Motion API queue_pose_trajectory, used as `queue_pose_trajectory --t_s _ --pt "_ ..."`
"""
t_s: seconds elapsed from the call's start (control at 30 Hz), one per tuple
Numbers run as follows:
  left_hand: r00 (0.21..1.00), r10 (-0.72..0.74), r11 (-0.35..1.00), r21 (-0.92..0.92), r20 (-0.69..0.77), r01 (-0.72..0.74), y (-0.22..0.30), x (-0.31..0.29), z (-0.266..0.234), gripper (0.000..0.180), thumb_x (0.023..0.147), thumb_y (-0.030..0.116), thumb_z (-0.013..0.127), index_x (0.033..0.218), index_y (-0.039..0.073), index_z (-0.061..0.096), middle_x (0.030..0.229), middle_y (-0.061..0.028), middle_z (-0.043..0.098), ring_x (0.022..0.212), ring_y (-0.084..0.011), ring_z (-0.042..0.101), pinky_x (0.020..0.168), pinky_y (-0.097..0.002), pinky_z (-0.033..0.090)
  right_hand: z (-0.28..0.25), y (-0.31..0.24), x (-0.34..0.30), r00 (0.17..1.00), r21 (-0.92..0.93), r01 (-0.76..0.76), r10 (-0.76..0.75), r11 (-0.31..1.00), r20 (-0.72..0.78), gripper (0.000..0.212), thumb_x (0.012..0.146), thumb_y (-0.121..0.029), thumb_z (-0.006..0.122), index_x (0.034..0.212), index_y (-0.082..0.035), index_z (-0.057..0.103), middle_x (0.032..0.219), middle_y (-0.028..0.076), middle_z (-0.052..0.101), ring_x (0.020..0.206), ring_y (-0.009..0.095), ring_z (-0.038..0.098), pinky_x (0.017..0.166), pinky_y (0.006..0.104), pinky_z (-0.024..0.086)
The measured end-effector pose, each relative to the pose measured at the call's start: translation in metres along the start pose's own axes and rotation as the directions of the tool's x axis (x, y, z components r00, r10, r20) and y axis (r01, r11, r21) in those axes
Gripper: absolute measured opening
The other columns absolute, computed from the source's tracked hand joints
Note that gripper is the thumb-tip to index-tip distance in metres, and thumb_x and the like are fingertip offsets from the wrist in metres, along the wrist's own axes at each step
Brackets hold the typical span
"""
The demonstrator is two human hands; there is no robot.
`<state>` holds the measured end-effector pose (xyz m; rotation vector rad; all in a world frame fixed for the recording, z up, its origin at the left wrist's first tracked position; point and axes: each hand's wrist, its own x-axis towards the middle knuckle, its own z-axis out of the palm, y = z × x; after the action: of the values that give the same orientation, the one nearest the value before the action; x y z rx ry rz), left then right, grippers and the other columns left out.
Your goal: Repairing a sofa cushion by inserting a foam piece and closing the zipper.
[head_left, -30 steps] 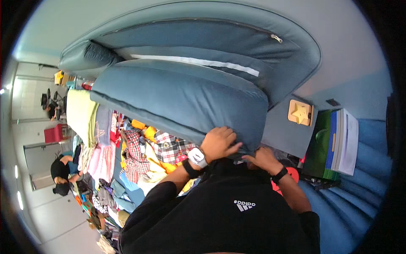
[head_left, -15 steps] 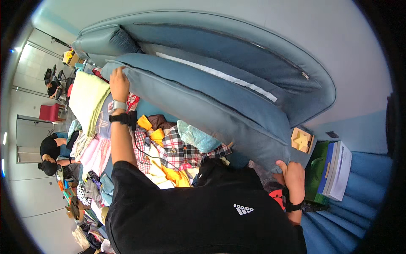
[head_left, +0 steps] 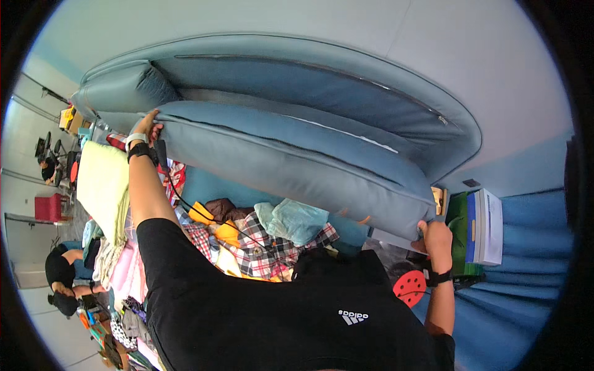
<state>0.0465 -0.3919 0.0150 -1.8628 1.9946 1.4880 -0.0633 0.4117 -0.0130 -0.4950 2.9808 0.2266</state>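
Observation:
A long blue-grey sofa seat cushion is held lifted off the sofa. My left hand, with a watch and a black band on the wrist, grips the cushion's left end. My right hand, also with a black wristband, grips its right end. Under the raised cushion lies a heap of clothes: a plaid shirt, yellow pieces and a pale green garment. My black shirt fills the lower middle of the view.
A pale yellow cushion and more folded clothes lie at the left. Another person crouches at the far left near a red stool. Stacked boxes, a blue curtain and a red round object are at the right.
My hands were together at the cushion's edge; the left hand has since slid out to the far left end. The cushion is now held at both ends, with the clothes under it exposed.

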Motion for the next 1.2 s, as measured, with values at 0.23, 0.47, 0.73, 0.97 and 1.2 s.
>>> queue_pose_trajectory --t_s 0.23,0.47,0.73,0.97,1.2 --pt "0.997 -0.079 0.996 0.046 -0.022 0.080 0.023 -0.005 0.013 0.049 0.079 0.058 0.056 0.052 0.022 0.038 0.040 0.0080 0.035 0.029 -0.0043 0.028 0.029 -0.0211 0.023 -0.014 -0.002 -0.025 0.994 0.090 -0.036 0.026 0.995 0.108 0.070 0.082 -0.059 0.048 0.065 0.007 0.062 0.069 0.029 0.058 0.069 0.045 0.059 0.062 0.0487 0.047" --pt "0.936 0.312 0.874 -0.337 -0.161 -0.349 -0.097 0.024 0.000 0.050 0.086 0.050 0.052 0.049 0.020 0.036 0.038 0.0045 0.032 0.028 -0.0116 0.028 0.030 -0.0276 0.023 0.011 -0.006 -0.053 0.986 0.118 -0.080 0.061 0.990 0.153 0.071 0.083 -0.059 0.048 0.065 0.008 0.062 0.069 0.030 0.058 0.069 0.045 0.059 0.063 0.0483 0.047" --pt "0.850 0.275 0.622 -0.591 -0.450 -0.514 -0.173 -0.040 0.062 0.051 0.088 0.041 0.051 0.046 0.017 0.034 0.038 0.0017 0.032 0.030 -0.0118 0.029 0.032 -0.0277 0.020 0.082 0.022 -0.064 0.997 0.254 -0.079 0.070 0.964 0.043 0.070 0.083 -0.059 0.049 0.064 0.007 0.062 0.066 0.028 0.058 0.065 0.045 0.058 0.060 0.0489 0.047" --pt "0.804 0.148 0.579 -0.608 -0.576 -0.543 -0.198 -0.066 0.108 0.044 0.088 0.038 0.052 0.052 0.015 0.040 0.044 0.0036 0.035 0.035 -0.0085 0.031 0.034 -0.0249 0.022 0.072 0.048 -0.017 0.995 0.215 -0.060 0.040 0.975 0.096 0.059 0.082 -0.048 0.058 0.070 0.010 0.061 0.076 0.031 0.058 0.074 0.046 0.057 0.065 0.0484 0.046" --pt "0.863 0.251 0.633 -0.600 -0.439 -0.489 -0.164 -0.040 0.073 0.051 0.089 0.043 0.048 0.048 0.017 0.033 0.038 0.0030 0.032 0.029 -0.0097 0.028 0.030 -0.0260 0.020 0.102 0.025 -0.035 0.992 0.307 -0.125 0.111 0.943 0.064 0.057 0.082 -0.043 0.060 0.069 0.013 0.059 0.076 0.033 0.057 0.073 0.049 0.057 0.064 0.0511 0.045"
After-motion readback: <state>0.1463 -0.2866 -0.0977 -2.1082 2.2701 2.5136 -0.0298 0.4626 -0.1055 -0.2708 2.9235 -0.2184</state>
